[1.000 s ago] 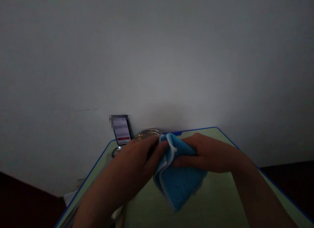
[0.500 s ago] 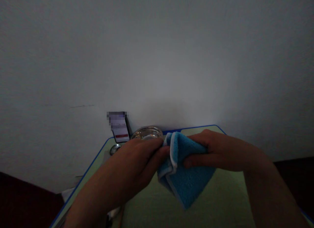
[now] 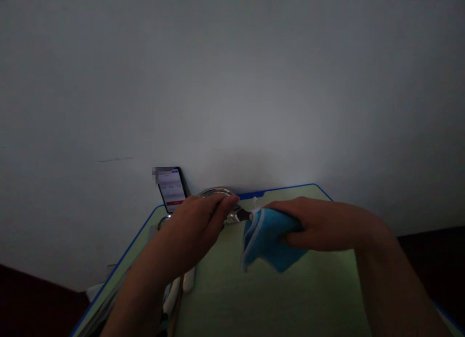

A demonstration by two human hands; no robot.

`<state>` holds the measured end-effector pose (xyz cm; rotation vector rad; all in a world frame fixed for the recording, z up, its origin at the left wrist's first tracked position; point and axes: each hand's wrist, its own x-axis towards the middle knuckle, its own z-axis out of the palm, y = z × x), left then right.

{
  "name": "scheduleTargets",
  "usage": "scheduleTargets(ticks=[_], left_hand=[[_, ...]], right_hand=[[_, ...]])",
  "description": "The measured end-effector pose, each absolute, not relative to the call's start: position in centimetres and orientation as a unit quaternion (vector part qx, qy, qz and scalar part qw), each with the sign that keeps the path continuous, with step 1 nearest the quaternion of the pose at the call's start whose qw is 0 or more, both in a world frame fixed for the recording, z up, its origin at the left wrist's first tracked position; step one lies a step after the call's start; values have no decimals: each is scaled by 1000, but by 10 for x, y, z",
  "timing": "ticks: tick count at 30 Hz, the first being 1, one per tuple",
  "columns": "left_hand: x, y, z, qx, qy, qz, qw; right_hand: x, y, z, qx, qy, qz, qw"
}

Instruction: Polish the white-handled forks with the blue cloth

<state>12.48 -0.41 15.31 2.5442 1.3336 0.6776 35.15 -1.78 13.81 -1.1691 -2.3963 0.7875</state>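
Observation:
My left hand [image 3: 203, 221] is closed around one end of a metal utensil [image 3: 244, 215]. Only a short shiny stretch of it shows between my hands, so its kind is hidden. A blue cloth with a pale edge [image 3: 271, 240] covers the utensil's other end. My right hand [image 3: 303, 223] grips this cloth from the right, thumb below and fingers on top. Just behind my left hand stands a shiny metal bowl [image 3: 218, 190], partly covered by the fingers.
A phone [image 3: 171, 189] leans on the wall at the back left of the green, blue-edged table [image 3: 276, 298]. A round metal piece [image 3: 163, 222] lies before it. White handles [image 3: 189, 280] and a thin brown stick [image 3: 176, 308] lie beside my left forearm.
My left hand has moved left, away from the cloth, and the utensil's metal now shows between my hands. The cloth's hanging corner has risen and gathered under my right hand.

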Motion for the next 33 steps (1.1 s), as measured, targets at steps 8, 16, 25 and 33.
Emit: scheduleTargets(ticks=[8, 16, 25, 33], left_hand=[[132, -18, 167, 861, 431, 245, 110], [124, -11, 165, 872, 430, 212, 103], [118, -5, 155, 895, 399, 143, 138], [122, -9, 145, 889, 421, 124, 130]], right_hand=[[332, -24, 150, -403, -830, 332, 195], [338, -20, 156, -369, -851, 350, 134], [363, -20, 153, -437, -815, 368, 98], [351, -25, 155, -473, -839, 260, 67]])
